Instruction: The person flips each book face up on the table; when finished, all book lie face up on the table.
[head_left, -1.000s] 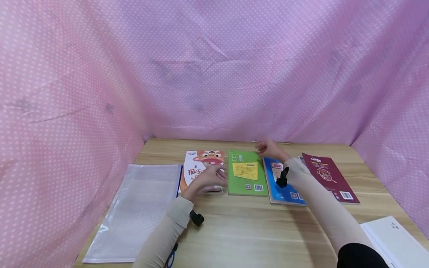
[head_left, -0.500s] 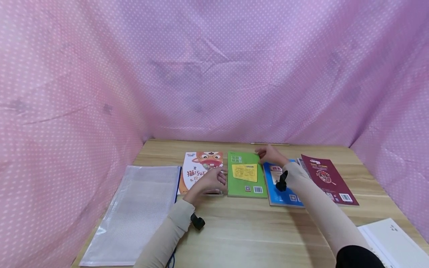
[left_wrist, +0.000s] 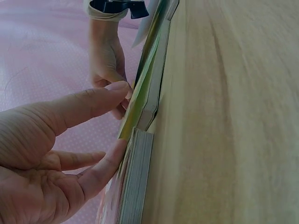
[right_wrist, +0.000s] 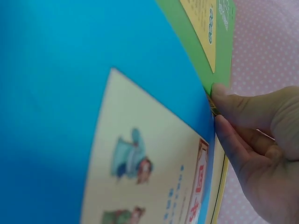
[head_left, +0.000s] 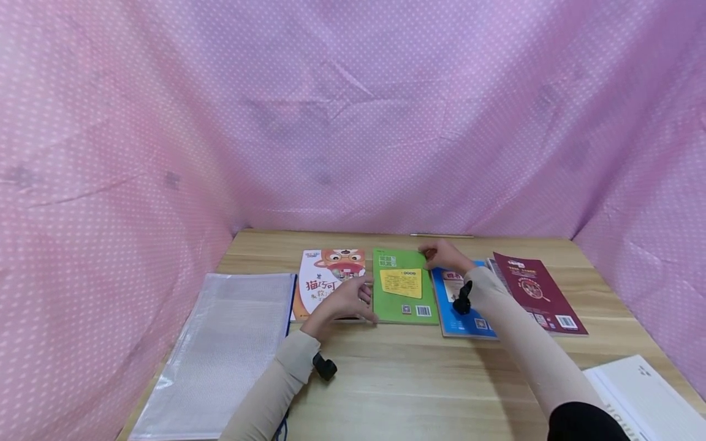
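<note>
A green book (head_left: 405, 309) with a yellow panel lies between a white-and-orange picture book (head_left: 322, 288) and a blue book (head_left: 458, 318). My left hand (head_left: 346, 300) is over the picture book's right side, thumb and fingers apart at the green book's left edge; in the left wrist view its fingertips (left_wrist: 119, 147) touch near the seam between the two books. My right hand (head_left: 444, 254) is at the green book's upper right edge. In the right wrist view its thumb and index finger (right_wrist: 229, 135) pinch that edge, just beside the blue book.
A clear mesh zip pouch (head_left: 220, 349) lies at the left. A maroon book (head_left: 537, 294) lies right of the blue one, and a white notebook (head_left: 651, 392) at the front right. A thin stick (head_left: 441, 235) lies along the table's back edge, before a pink dotted curtain (head_left: 353, 141).
My right hand has come down from above the table's back onto the green book's upper right edge. My left hand has moved slightly, its thumb lowering toward that book's near left corner.
</note>
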Demonstrator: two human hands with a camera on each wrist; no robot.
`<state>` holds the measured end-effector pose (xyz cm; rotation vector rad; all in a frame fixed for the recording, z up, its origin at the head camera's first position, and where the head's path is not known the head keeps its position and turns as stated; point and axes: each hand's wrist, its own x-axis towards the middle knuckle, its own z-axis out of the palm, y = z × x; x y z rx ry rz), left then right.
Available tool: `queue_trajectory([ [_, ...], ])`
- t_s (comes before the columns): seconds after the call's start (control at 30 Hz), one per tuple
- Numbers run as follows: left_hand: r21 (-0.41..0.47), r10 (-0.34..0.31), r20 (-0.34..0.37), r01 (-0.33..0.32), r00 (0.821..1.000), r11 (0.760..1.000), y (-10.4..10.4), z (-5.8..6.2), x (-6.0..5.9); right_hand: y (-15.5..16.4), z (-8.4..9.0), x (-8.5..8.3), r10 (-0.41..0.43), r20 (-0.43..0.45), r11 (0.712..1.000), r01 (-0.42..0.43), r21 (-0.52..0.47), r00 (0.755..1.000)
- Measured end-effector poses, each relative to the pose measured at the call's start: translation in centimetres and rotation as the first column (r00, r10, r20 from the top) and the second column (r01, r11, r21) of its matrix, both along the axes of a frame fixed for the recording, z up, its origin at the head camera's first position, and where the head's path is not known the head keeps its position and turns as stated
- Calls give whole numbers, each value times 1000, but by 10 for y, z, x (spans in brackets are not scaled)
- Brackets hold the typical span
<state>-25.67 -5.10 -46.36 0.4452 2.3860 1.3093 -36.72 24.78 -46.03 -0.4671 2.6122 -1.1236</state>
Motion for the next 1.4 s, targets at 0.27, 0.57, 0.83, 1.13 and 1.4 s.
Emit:
queue_trajectory([
  [0.27, -36, 8, -31, -10, 999, 999, 2, -2, -1, -3, -2, 0, -16, 12, 1000, 16, 0, 1000],
  [0.57, -38, 10, -29, -11, 1000, 999, 3, -2, 0, -3, -4, 0, -29, 22, 999, 29, -20, 999],
  [0.83, -29, -7, -44, 6, 999, 1000, 4, -1, 3, -3, -5, -2, -42, 28, 999, 42, -19, 999],
  [1.13, -70, -11, -55, 7, 998, 998, 6, -2, 3, -5, -4, -5, -35, 34, 999, 35, 7, 999],
  [1.4, -106, -21, -67, 13, 998, 994, 10, -1, 4, -2, 0, -5, -36, 46, 999, 34, 40, 998],
])
